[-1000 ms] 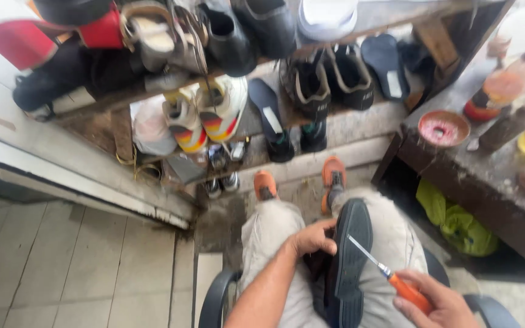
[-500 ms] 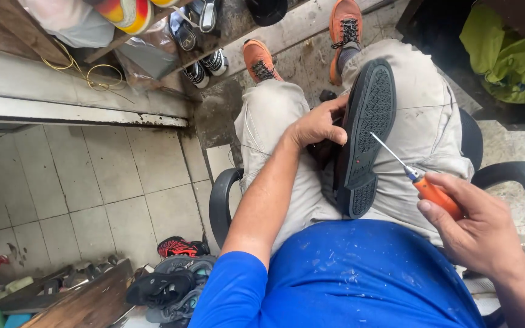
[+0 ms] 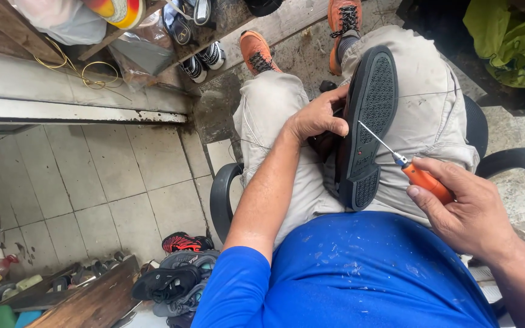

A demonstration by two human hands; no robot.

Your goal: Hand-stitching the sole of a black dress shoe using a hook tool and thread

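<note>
A black shoe (image 3: 369, 115) lies sole-up between my thighs, toe pointing away. My left hand (image 3: 318, 115) grips its upper on the left side, fingers curled over the edge. My right hand (image 3: 466, 206) holds an awl with an orange handle (image 3: 423, 178); its thin metal needle reaches up-left and its tip touches the sole's right edge. I sit in a black armchair (image 3: 221, 195), in beige trousers, a blue shirt and orange shoes (image 3: 257, 51).
Several worn shoes (image 3: 177, 280) lie piled on the floor at my lower left beside a wooden board (image 3: 95, 300). A low ledge (image 3: 62, 109) with wire loops and more shoes runs across the top left. A green bag (image 3: 511, 39) sits top right.
My view has swung down and left from the shoe shelves to my lap and the tiled floor. Both hands keep their hold; the awl tip stays at the sole's edge.
</note>
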